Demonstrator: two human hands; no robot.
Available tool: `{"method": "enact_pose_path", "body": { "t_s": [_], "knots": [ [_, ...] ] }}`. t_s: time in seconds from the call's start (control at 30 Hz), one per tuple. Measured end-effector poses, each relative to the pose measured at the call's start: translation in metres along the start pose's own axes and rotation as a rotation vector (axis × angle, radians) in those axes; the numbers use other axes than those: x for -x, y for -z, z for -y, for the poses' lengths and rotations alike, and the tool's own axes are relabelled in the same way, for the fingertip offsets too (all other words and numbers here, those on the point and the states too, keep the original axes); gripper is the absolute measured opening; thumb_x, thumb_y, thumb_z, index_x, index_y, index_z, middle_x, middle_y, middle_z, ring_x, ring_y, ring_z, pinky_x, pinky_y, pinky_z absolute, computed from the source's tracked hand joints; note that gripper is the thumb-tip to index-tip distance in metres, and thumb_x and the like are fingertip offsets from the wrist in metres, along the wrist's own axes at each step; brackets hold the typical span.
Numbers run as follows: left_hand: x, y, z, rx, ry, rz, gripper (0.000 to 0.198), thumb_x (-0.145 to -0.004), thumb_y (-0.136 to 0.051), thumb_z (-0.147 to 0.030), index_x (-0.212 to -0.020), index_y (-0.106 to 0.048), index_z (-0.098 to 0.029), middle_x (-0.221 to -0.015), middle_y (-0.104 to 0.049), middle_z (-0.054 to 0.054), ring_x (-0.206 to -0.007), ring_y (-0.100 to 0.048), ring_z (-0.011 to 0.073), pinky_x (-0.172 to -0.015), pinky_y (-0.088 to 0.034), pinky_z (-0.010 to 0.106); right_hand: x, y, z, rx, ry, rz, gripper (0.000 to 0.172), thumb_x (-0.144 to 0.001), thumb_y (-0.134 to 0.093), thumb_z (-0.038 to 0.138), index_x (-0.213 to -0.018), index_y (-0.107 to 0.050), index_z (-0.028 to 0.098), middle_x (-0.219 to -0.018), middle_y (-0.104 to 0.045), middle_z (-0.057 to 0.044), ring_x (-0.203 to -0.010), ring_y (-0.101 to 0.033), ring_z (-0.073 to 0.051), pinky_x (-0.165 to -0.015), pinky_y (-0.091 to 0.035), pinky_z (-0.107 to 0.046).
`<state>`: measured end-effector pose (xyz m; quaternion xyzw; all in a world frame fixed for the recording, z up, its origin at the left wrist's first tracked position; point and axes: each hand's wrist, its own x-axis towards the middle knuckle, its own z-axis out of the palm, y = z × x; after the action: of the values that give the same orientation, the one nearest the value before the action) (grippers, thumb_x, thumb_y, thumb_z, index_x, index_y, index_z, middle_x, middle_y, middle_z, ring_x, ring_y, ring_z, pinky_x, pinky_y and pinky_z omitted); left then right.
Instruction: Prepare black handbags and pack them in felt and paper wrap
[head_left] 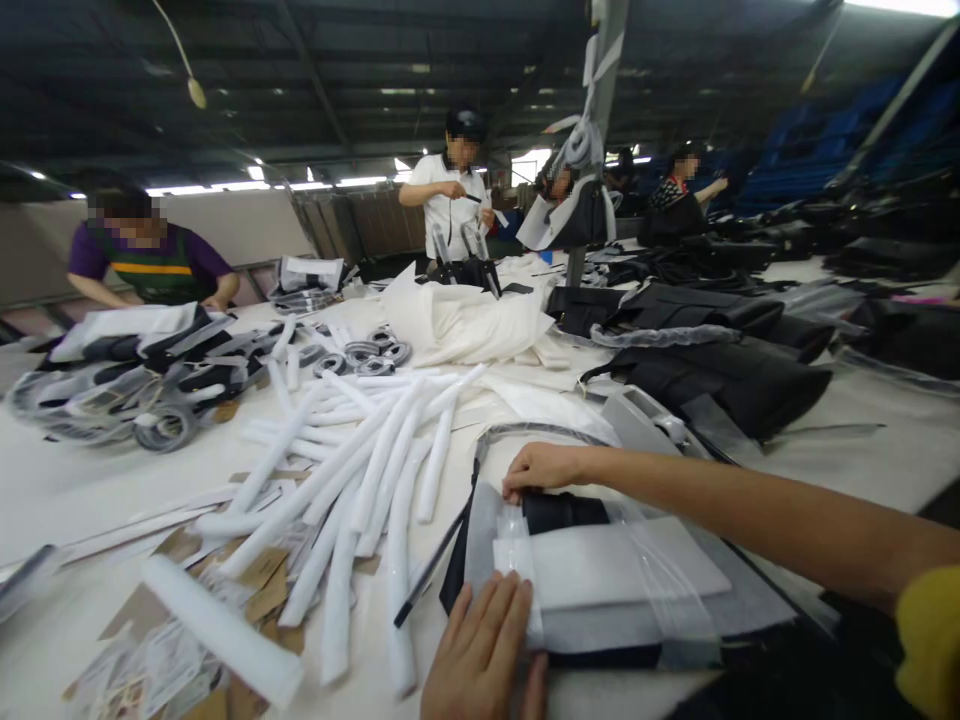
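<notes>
My left hand (484,650) lies flat, fingers stretched out, on the near left end of a white foam-wrapped bundle (615,575) under clear plastic film. My right hand (541,468) is curled, its fingers pressing the far left corner of the same bundle beside a black rolled piece (564,511). The bundle rests on a grey sheet (742,605). A thin black strap (435,560) runs beside it on the left.
Several white foam tubes (360,480) lie spread to the left over cardboard tags (259,580). White cloth (465,320) and black bags (720,370) are piled behind. A person in purple (150,255) and a person in white (450,200) work across the table.
</notes>
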<state>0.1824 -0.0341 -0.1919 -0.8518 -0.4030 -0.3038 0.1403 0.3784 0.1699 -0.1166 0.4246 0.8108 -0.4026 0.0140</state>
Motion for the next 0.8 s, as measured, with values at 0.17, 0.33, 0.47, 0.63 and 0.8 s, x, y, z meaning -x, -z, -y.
{"method": "enact_pose_path", "body": {
  "t_s": [0.17,0.33,0.47,0.63,0.8],
  "knots": [
    [-0.003,0.009,0.000,0.003,0.045,0.030,0.046,-0.092,-0.056,-0.023,-0.137,-0.056,-0.014,-0.131,-0.068,0.010,-0.118,-0.067,0.0247,-0.098,-0.059,0.040,0.099,0.020,-0.012,0.060,0.034,-0.304,0.043,-0.096,-0.051,0.052,-0.102,-0.078,0.019,-0.101,-0.078,-0.008,-0.095,-0.069,-0.025,-0.087,-0.051,-0.036],
    [-0.045,0.027,-0.006,0.095,0.097,0.065,0.036,-0.095,-0.056,-0.028,-0.129,-0.059,-0.018,-0.113,-0.075,0.008,-0.099,-0.073,0.0242,-0.091,-0.061,0.042,0.194,-0.022,-0.041,0.243,0.074,-0.614,0.045,-0.098,-0.050,0.054,-0.122,-0.072,0.022,-0.125,-0.072,-0.010,-0.118,-0.065,-0.030,-0.104,-0.049,-0.048],
    [-0.113,0.017,-0.014,0.325,0.170,0.286,0.034,-0.098,-0.050,-0.026,-0.130,-0.061,-0.023,-0.127,-0.070,0.007,-0.116,-0.066,0.0257,-0.105,-0.049,0.047,0.209,-0.077,-0.058,0.447,0.042,-0.884,0.048,-0.095,-0.057,0.052,-0.135,-0.064,0.027,-0.141,-0.062,-0.009,-0.131,-0.057,-0.031,-0.108,-0.049,-0.051],
    [-0.176,-0.023,0.008,0.454,0.224,0.647,0.041,-0.095,-0.055,-0.049,-0.119,-0.071,-0.019,-0.111,-0.076,0.011,-0.102,-0.070,0.0294,-0.091,-0.053,0.040,0.202,-0.114,-0.063,0.384,-0.093,-1.058,0.045,-0.098,-0.052,0.049,-0.135,-0.064,0.027,-0.145,-0.058,-0.008,-0.132,-0.056,-0.033,-0.104,-0.053,-0.052],
    [-0.178,-0.023,0.037,0.589,0.225,0.803,0.042,-0.081,-0.072,-0.057,-0.105,-0.077,-0.023,-0.096,-0.078,0.000,-0.085,-0.072,0.0196,-0.075,-0.053,0.024,0.197,-0.129,-0.057,0.403,-0.032,-1.133,0.039,-0.099,-0.052,0.042,-0.134,-0.061,0.027,-0.139,-0.063,-0.008,-0.129,-0.058,-0.034,-0.104,-0.048,-0.064]
  ]
}}
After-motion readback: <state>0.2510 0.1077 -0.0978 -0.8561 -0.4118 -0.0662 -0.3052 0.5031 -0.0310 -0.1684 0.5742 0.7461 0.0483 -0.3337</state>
